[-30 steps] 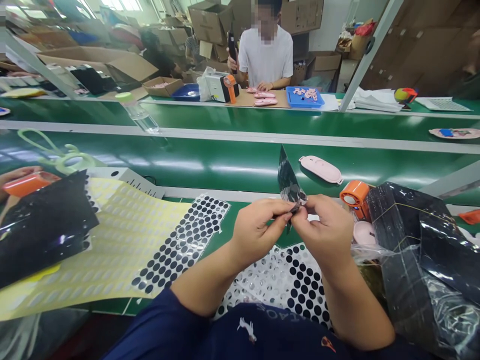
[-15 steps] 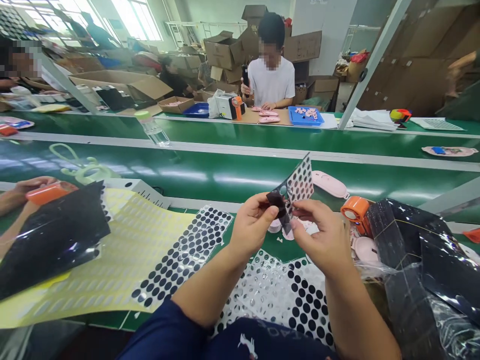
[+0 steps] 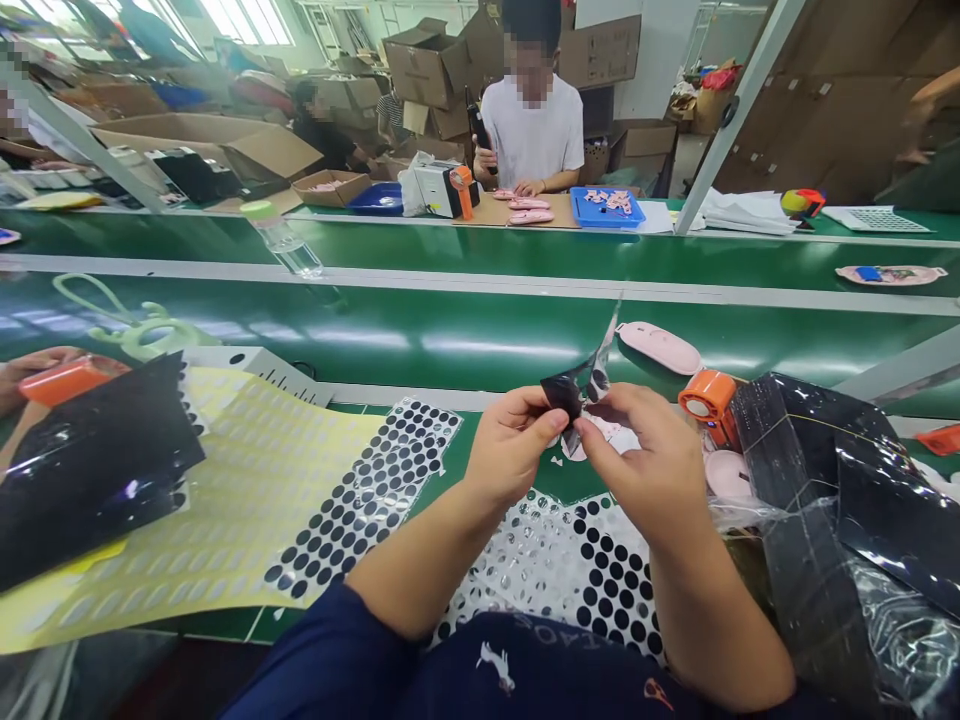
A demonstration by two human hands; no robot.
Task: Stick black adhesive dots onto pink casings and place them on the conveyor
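Because both our hands are pinched together over one small scrap, most of what could go wrong sits at our fingertips. Our left hand (image 3: 514, 447) grips a torn strip of glossy black and clear film (image 3: 592, 378) between thumb and forefinger, its other fingers curled inward. Our right hand (image 3: 637, 452) closes on the same strip from the other side, fingers bent and clenched, not released. The strip stands up between the hands, in front of a green conveyor belt (image 3: 480, 342). Glare and our fingers hide its folded black end, so we cannot be sure how many layers are there.

Film this thin could tear if our hands pull unevenly. If its surface is tacky, it could also cling to a fingertip or fold onto itself. Dropped, the scrap could vanish among the pale pink pieces (image 3: 604, 435) below our hands, or against the punched white sheet with black dots (image 3: 592, 570) under our wrists, whose busy pattern would hide it. A wide elbow movement could drag the black-dotted sheet (image 3: 360, 500) beside our left forearm. Just past our right hand, a careless reach could knock the orange round-faced device (image 3: 709, 403) or the pale pink oval object (image 3: 660, 348), or snag the crumpled black plastic bag (image 3: 810, 510).
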